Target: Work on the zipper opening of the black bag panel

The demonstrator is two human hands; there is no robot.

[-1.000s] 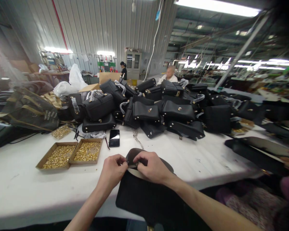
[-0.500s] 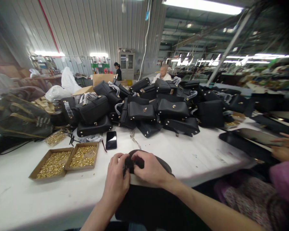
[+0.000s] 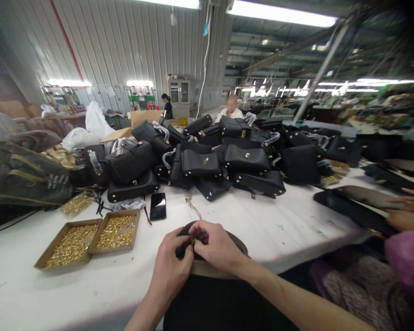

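A black handbag lies at the table's front edge before me, its mouth open and a greyish band along the rim. At the far part of that rim, my left hand pinches the bag's edge between thumb and fingers. My right hand is closed in a pinch right beside it, fingertips almost touching the left ones. A tiny dark, slightly shiny piece shows between the fingertips; the fingers cover most of it, so its kind is unclear.
Two shallow cardboard trays of small gold-coloured metal parts stand to the left. Near them lie a phone and a clear bag of gold parts. A heap of black handbags fills the back. At right, a co-worker's hands hold another bag.
My hands have shifted slightly and the fingertips have come closer together at the bag's rim. The view has moved a little; the trays and phone lie as before.
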